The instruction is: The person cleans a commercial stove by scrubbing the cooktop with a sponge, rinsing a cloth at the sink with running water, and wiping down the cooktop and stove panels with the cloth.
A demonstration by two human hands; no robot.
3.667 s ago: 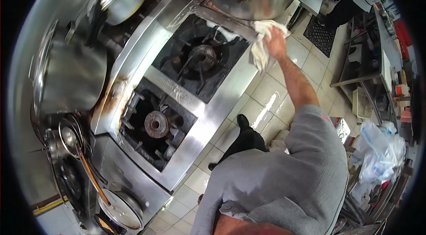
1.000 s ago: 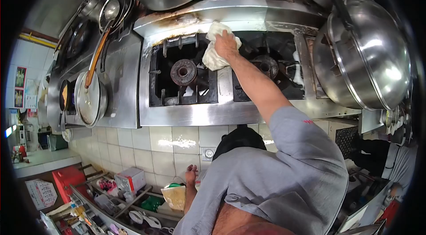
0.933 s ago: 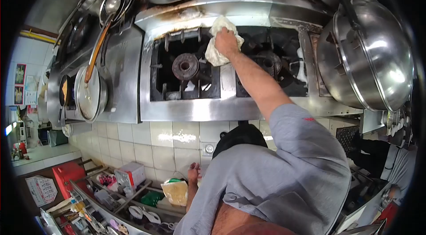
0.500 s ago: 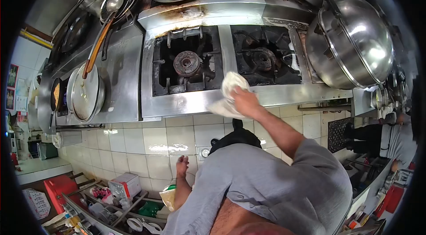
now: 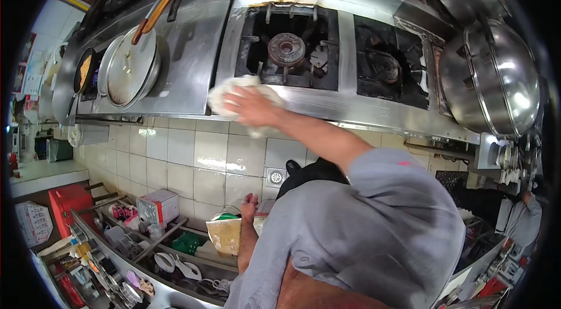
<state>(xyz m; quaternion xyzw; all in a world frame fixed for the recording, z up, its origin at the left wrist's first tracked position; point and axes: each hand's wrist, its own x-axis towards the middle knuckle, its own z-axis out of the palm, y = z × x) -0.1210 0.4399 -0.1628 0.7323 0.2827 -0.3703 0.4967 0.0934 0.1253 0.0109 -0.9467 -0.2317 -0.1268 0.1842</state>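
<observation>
A steel stove point(image 5: 350, 101) stretches beyond and to the right of the right hand's fingers. Large, shiny steel bowls point(image 5: 491, 78) lean on edge well to the fingers' right, while a shallow round pan point(image 5: 131, 66) rests on the steel counter point(image 5: 190, 58) to their left. A burner point(image 5: 286, 49) sits just beyond them, slightly right. A pale cloth point(image 5: 242, 82) lies bunched directly beneath the fingers, against the stove's front edge. The right hand point(image 5: 251, 106) spreads its fingers over the cloth, pressing it down. The left hand point(image 5: 249, 207), its fingers loosely curled and released, hangs nearer the body, above the tiled floor.
</observation>
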